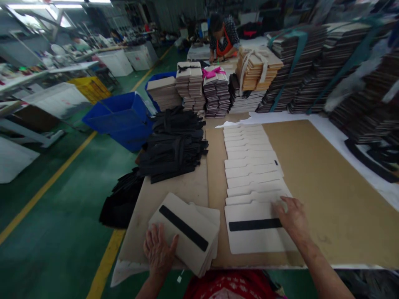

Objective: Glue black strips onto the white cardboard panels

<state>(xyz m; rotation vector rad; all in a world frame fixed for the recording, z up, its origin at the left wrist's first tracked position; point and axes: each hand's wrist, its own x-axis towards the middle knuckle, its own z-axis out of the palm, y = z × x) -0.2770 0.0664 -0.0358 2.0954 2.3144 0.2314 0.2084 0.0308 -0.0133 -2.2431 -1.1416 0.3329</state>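
My left hand [158,251] lies flat with fingers spread on the near corner of a stack of white cards [187,236]; the top card carries a black strip. My right hand [291,218] rests open, fingers down, on the right end of a black strip on the nearest white card [255,228]. That card closes a row of overlapping white cards [251,166] running away from me on a brown board [324,182].
A heap of black strips [176,143] lies at the table's left edge, more black pieces [121,199] on the floor. Bundled card stacks [218,89] and tall dark stacks [314,66] line the far side. Blue bins [121,118] stand left. Another person [222,37] works at a far table.
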